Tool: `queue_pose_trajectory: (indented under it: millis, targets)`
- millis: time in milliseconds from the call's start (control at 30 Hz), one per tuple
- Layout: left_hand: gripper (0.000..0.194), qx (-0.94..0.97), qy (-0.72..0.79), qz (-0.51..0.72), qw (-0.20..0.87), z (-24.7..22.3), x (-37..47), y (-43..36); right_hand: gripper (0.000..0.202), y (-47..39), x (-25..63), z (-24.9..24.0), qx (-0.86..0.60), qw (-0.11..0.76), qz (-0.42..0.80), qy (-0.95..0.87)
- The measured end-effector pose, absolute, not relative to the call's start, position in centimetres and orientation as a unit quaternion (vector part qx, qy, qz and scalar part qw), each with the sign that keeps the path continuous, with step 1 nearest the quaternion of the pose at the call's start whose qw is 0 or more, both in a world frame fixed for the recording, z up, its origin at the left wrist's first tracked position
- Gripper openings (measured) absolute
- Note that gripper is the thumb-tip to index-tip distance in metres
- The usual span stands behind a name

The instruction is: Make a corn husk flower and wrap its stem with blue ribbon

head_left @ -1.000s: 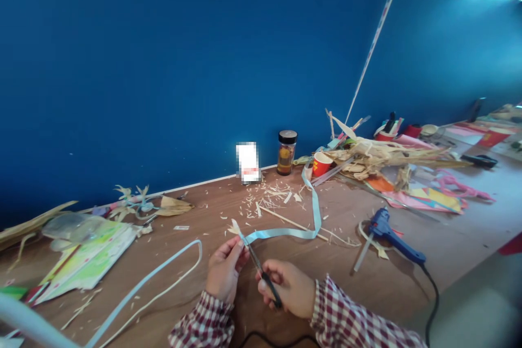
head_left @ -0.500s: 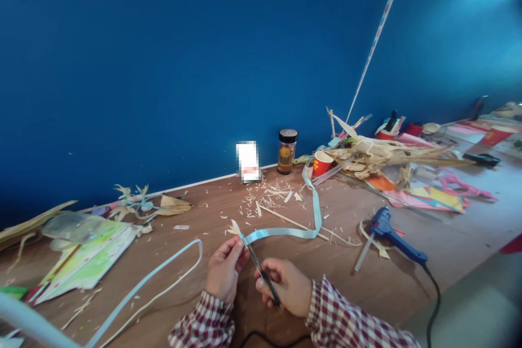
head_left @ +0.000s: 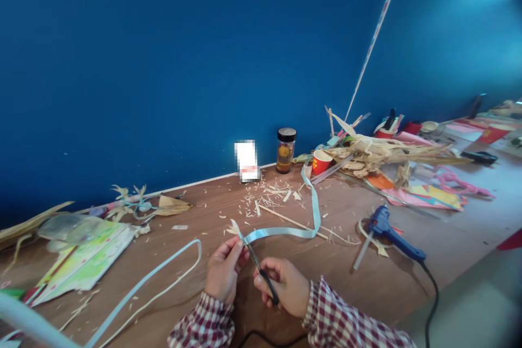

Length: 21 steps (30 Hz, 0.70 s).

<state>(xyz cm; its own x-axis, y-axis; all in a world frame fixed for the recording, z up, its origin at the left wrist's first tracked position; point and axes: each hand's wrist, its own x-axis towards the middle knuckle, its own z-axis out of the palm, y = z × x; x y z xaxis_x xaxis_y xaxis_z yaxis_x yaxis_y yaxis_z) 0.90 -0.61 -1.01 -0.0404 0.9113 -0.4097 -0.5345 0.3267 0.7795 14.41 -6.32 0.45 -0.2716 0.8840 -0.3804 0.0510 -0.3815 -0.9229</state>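
Blue ribbon curves over the worktop from our left hand toward one o'clock. With that hand closed in a pinch, we hold it and a pale husk-like piece. Our right hand, at three o'clock, curls around scissors, blades toward eleven, just beside the ribbon.

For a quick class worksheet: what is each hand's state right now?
Left hand: closed, fingertips pinching a pale husk-like piece at the light-blue ribbon.
Right hand: closed, holding black-handled scissors, blades near the ribbon.
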Motion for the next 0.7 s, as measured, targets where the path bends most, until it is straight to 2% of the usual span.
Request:
queue_pose_trajectory:
  millis: [700]
  targets:
    - [0.027,0.259,0.423,0.491,0.716,-0.8,1.2,-1.0,0.048,-6.6,14.4,-1.0,-0.475,0.365,0.696,-0.396]
